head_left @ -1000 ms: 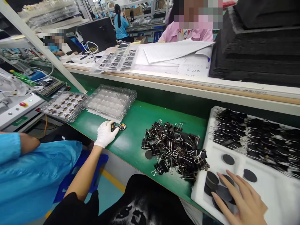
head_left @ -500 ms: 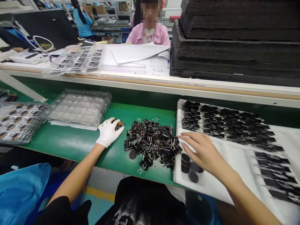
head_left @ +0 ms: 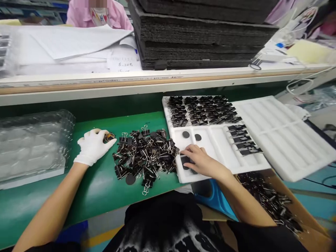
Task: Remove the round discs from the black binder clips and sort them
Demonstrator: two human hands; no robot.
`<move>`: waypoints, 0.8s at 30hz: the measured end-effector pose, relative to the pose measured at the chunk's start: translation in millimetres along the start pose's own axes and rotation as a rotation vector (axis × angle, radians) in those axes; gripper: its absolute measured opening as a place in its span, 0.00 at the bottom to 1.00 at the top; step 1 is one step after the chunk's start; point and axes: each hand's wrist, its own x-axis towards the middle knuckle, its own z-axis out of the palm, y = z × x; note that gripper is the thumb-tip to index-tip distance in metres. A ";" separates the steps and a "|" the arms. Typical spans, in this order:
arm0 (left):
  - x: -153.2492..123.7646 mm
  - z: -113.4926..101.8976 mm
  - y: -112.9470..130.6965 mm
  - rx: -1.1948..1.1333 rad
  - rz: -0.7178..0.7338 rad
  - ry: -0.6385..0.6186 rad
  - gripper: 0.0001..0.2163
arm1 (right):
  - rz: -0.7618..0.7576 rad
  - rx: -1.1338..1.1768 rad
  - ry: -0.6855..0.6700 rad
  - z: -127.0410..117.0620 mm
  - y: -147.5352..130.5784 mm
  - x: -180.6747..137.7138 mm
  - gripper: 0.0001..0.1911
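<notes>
My left hand [head_left: 95,147], in a white glove, rests on the green bench. Its thumb and fingers curve around a small round black-and-gold piece [head_left: 109,137]. Over the near left compartment of a white foam tray [head_left: 220,148] is my bare right hand [head_left: 201,161]. The thumb and index finger are apart above several black discs [head_left: 186,163], partly covered by the hand. Two more discs [head_left: 186,134] lie higher in that tray. Between my hands is a heap of black binder clips [head_left: 147,154], with one loose disc [head_left: 130,179] at its near edge.
Rows of binder clips [head_left: 204,110] fill the tray's far part. A second white tray [head_left: 286,133] leans at the right, above a carton of clips [head_left: 270,199]. Clear plastic trays [head_left: 34,143] are stacked left. Black foam sheets [head_left: 199,38] stand on the shelf; a person in pink [head_left: 99,15] sits behind.
The view has turned right, bringing the second tray and carton in. My right hand has lowered toward the discs near the tray's front. My left hand stays at the round piece.
</notes>
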 end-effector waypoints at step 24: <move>-5.3 7.7 -4.6 -0.079 0.075 0.122 0.20 | -0.314 0.413 -0.175 -11.6 -178.4 309.6 0.06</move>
